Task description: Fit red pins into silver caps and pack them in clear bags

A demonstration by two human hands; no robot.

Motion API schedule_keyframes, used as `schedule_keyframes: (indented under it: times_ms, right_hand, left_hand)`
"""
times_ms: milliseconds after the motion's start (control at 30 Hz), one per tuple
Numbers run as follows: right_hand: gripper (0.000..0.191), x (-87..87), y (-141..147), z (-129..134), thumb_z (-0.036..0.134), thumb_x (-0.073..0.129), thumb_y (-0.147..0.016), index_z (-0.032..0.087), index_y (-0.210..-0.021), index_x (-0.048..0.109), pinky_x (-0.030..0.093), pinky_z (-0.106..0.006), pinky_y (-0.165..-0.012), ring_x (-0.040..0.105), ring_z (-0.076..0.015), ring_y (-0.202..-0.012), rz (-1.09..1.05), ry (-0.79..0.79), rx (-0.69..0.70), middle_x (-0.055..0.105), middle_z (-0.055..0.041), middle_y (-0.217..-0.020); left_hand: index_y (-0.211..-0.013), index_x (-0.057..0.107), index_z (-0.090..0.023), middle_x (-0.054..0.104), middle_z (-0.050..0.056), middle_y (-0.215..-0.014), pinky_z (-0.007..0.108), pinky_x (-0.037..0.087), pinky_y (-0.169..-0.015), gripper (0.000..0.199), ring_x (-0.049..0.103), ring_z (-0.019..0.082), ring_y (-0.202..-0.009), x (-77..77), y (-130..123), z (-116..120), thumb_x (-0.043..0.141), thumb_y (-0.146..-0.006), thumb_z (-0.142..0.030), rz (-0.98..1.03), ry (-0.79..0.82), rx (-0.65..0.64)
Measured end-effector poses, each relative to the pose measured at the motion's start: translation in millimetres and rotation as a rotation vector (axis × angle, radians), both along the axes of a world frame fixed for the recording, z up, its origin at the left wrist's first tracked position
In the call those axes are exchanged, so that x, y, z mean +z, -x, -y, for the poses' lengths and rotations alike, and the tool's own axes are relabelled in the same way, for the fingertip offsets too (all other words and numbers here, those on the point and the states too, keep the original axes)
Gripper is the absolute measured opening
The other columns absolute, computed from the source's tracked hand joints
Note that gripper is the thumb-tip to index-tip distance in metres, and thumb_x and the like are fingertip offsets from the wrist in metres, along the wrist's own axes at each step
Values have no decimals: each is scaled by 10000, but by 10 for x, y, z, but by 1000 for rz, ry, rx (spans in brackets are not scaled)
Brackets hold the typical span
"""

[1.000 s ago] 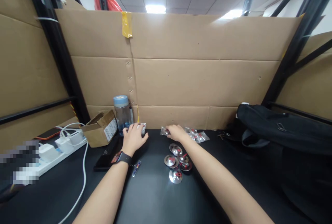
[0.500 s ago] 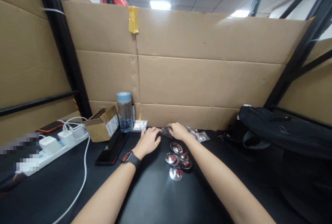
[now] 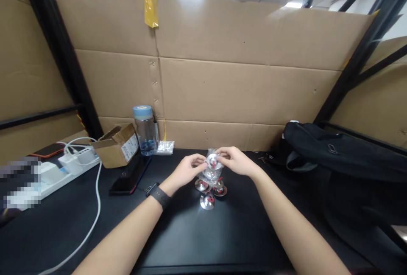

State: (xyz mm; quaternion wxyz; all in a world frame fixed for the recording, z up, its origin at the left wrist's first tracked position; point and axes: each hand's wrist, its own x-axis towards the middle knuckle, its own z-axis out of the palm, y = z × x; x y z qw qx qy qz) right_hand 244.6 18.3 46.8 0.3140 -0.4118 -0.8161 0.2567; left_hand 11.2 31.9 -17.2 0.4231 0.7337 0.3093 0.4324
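Both hands seem to be in the middle of handling one clear packet [image 3: 212,176], with a shiny, red-marked disc [image 3: 213,161] at its upper part; whether this disc is fully inside the plastic, I cannot tell. The left hand [image 3: 186,171] is closed in a pinch at the left edge of the packet, and the right hand [image 3: 237,161] is pinching it from the right side, with bent fingers close to the disc. The packet is raised in front of the person, over the far part of a small group of metal discs [image 3: 207,201], which lie on the black tabletop [image 3: 203,239] and also have red marks. In my judgement, the step in hand is holding and arranging this packet between the fingertips. Any next move would call for a steady grip on both edges and a gentle pull, because the thin film may slip or crumple, and the disc could drop on the others below. On the left side, well apart from the hands, a silvery packet [image 3: 165,147] lies just beside the blue-lidded bottle [image 3: 145,133].
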Motion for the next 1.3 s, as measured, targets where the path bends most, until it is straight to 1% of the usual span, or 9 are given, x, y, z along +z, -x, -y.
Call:
schedule_keyframes:
  times_ms: [67,200,367,700,800,933,1133,1233,1300]
  right_hand:
    - [248,-54,-19,38,353,627,-903,194,-1025,773,501,-286,-659,677,-197,-733,15,-44,-15,767,-58,-871]
    - [208,-179,-16,65,302,631,-888,203,-967,796,476,-284,-639,632,-176,-697,20,-147,-68,733,-62,-843]
    - [211,-294,12,41,275,656,-856,211,-1016,778,520,-300,-679,692,-198,-757,-73,-88,-104,770,-58,-875]
    - [287,-303,104,64,388,688,-873,197,-1087,707,568,-393,-875,718,-249,-953,-404,-157,-197,757,-106,-1045]
    - [407,-327,113,64,367,746,-822,208,-1184,652,571,-369,-859,707,-235,-971,-443,-48,-127,732,-102,-1108]
    - [490,-388,141,72,346,776,-782,206,-1216,596,580,-347,-805,712,-198,-828,-521,127,-48,722,-49,-897]
    - [641,-422,190,106,297,790,-773,256,-1330,476,560,-288,-673,680,-152,-679,-638,172,-50,691,11,-802]
    - [584,-445,200,89,290,804,-771,274,-1263,488,563,-286,-697,692,-153,-699,-716,123,-97,715,11,-813]
    - [420,-460,203,74,307,794,-788,262,-1127,550,568,-293,-721,704,-159,-745,-757,91,-107,739,-14,-887]
  left_hand:
    - [-1070,701,-169,763,102,-1023,353,547,-891,291,714,224,-956,-8,-70,68,662,-889,-393,-42,-4,-33]
    - [-997,741,-198,780,71,-961,335,553,-850,229,726,230,-915,-18,-92,123,649,-878,-371,-171,-38,68]
    - [-899,758,-217,784,34,-896,308,540,-789,197,723,217,-849,-19,-46,89,626,-873,-362,-256,-83,136]
    - [-919,670,-186,740,55,-929,327,549,-866,168,698,194,-878,23,-99,122,650,-884,-349,2,-110,155]
    - [-953,648,-177,718,53,-920,305,561,-802,190,703,179,-824,26,-95,98,654,-889,-356,115,-57,178]
    - [-1011,619,-173,695,44,-889,285,562,-753,235,694,156,-764,37,-78,83,691,-870,-347,215,16,140]
    - [-1004,612,-164,680,36,-843,256,546,-750,273,678,151,-804,60,-57,91,760,-807,-282,193,31,139]
    - [-1023,546,-187,687,24,-841,237,539,-726,309,682,141,-791,77,-54,92,755,-810,-266,244,29,166]
    - [-1032,483,-213,707,27,-924,243,548,-734,337,690,127,-775,90,-47,99,742,-821,-260,292,26,164]
